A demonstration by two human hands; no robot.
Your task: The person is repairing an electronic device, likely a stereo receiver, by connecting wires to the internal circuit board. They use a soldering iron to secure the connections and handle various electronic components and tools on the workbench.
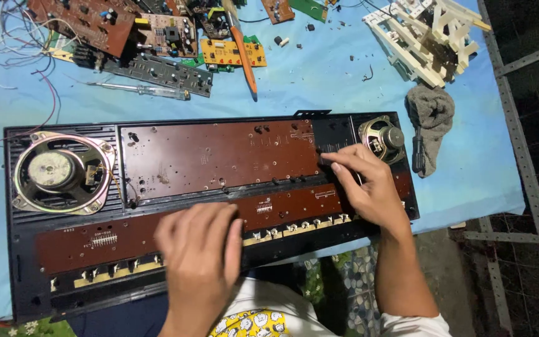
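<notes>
Down on the blue-covered tabletop lies one long black keyboard shell, opened and face down, its near edge hanging over the person's lap. Inside it sit two brown circuit boards: a large upper board and a long narrow lower board running along a row of pale key contacts. Two speakers are set in the shell, a big one at the left end and a smaller one at the right end.

The left hand rests palm down on the lower board, fingers together and laid flat, clamped on nothing. The right hand reaches in from the right, wrist bent, with its fingertips pinched together at the right edge of the upper board; what they grip is too small to tell.

Farther out, one grey rag lies just beside the small speaker. Beyond the shell are two screwdrivers, one orange-handled and one clear-handled, several loose circuit boards with trailing wires, and one heap of white plastic key frames at the far right.
</notes>
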